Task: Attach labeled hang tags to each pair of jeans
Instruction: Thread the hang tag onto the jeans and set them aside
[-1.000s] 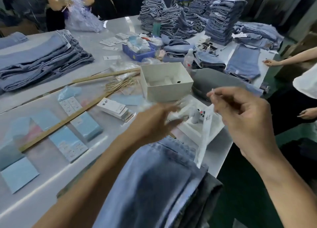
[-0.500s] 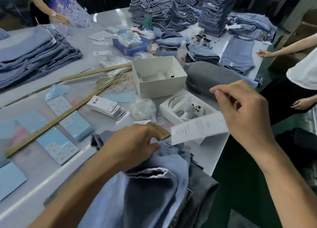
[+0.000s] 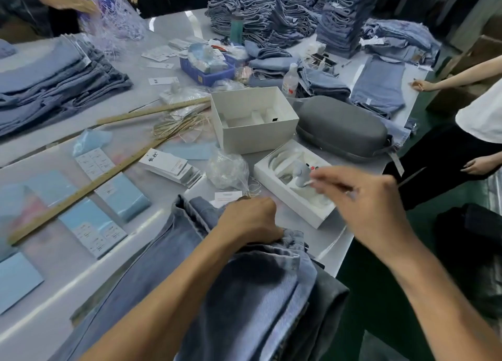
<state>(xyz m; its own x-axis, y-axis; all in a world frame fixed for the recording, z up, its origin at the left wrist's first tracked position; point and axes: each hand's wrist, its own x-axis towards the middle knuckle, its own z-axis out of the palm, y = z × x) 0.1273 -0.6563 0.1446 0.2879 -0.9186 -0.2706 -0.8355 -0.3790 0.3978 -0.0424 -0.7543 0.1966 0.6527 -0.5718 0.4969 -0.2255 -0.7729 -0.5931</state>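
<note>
A folded pair of blue jeans lies at the table's near edge on top of a darker pair. My left hand grips the bunched waistband of the top pair. My right hand hovers to the right above a white tray, motion-blurred, pinching a thin white hang tag that shows only as a narrow strip. A loose white tag lies just beyond my left hand. A stack of printed hang tags sits farther left.
Around the work spot are a bag of strings, a white tray with a small device, an open white box, a grey case and wooden rulers. Jeans stacks fill the left and back. A person stands right.
My left hand came down from mid-air and took hold of the jeans waistband. The tag in my right hand turned from face-on to edge-on as that hand moved.
</note>
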